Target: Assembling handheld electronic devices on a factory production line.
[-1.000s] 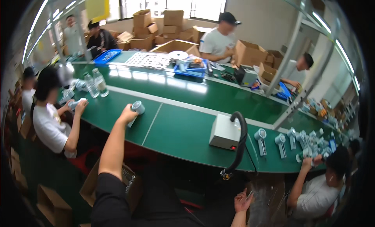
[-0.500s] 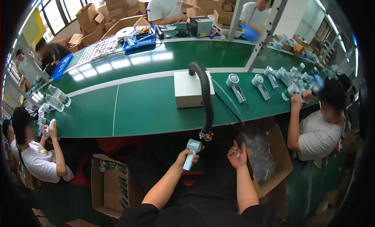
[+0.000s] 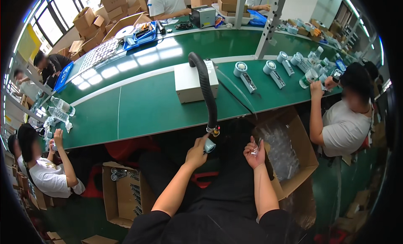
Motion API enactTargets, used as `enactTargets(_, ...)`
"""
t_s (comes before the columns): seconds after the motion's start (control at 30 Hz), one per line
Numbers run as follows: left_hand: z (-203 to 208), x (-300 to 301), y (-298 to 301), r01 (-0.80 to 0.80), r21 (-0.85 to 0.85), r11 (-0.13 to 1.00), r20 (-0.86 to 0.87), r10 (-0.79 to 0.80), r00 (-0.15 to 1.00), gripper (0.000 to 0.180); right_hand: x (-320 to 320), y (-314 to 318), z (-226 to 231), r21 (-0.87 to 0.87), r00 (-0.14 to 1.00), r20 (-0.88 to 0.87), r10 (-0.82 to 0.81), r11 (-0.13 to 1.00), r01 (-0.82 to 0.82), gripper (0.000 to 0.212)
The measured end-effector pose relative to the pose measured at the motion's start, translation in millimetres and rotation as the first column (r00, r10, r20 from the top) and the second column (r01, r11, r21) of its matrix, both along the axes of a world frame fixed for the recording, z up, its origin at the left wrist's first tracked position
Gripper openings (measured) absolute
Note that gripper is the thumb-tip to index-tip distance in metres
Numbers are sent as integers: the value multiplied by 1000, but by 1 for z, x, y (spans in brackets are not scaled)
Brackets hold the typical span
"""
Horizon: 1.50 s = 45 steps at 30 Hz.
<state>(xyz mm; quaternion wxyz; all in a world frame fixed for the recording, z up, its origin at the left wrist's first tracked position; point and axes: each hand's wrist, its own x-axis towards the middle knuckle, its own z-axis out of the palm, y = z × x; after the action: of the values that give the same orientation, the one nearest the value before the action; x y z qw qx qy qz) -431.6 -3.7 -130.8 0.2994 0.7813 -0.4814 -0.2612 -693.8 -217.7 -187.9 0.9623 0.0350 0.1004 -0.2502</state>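
My left hand [image 3: 196,153] is closed round a light-blue handheld fan [image 3: 209,145], its round head showing to the right of my fingers and its handle mostly hidden. Just above it hangs the metal tip [image 3: 213,131] of a black ribbed hose [image 3: 207,88], with a small red light. To the right, palm up, my right hand [image 3: 255,156] has its fingers curled on a small clear plastic piece [image 3: 257,148] too small to make out well. Beside that hand stands a cardboard box [image 3: 305,153] holding many clear plastic pieces [image 3: 277,149].
A white box unit [image 3: 195,84] feeds the hose from the green bench [image 3: 147,114]. Several fans [image 3: 245,77] lie on its right part. Left of my legs a carton [image 3: 110,202] holds dark fan parts. Co-workers sit at left [image 3: 50,174] and right [image 3: 346,122].
My left hand has turned the fan and raised it toward the hose tip, so its handle no longer shows. My right hand stays nearly in place. The whole view has shifted slightly.
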Motion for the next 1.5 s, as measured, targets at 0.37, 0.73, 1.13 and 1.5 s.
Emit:
enactTargets(0.37, -59, -6, -17, -445, 87, 891, -996, 72, -52, 50, 1, 3, -5, 25, 1000, 24, 5, 1000, -6, 55)
enactTargets(0.73, -69, 1, -50, -582, 259, 771, -943, 70, -326, 35, 7, -3, -3, 54, 1000, 9, 8, 999, -8, 58)
enactTargets(1.13, -48, -7, -71, -604, 301, 738, -902, 13, -432, 41, 5, -1, -8, -15, 995, 79, 58, 998, -57, 63)
enactTargets(1.5, -29, -8, -78, -733, 485, 477, -772, -159, -615, 55, 9, 5, -10, -171, 957, -289, 30, 982, -82, 53)
